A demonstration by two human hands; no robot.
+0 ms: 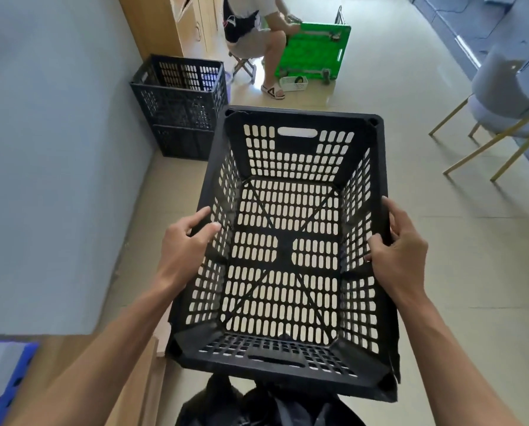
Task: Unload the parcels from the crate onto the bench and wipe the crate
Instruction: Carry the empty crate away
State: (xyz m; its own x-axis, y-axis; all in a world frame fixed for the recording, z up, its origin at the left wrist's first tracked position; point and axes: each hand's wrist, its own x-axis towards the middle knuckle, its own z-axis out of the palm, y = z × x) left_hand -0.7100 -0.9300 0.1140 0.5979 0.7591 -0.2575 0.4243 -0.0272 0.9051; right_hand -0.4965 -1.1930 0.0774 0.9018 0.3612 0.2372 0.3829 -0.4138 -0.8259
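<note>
Worn on the head, looking forward and steeply down, close over the black crate (291, 250). Beyond the crate, tiled floor (410, 210) running far ahead; left of the crate, a pale wall (57, 164).

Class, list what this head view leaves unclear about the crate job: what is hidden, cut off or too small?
- Left hand fingertips: behind the crate wall; grip unclear.
- Bench: cut off by the bottom-left edge; parcels unseen.
- Wiping cloth: none visible.
- Stacked crates: contents hidden behind slotted walls.
- Small white basket: contents too small.
</note>
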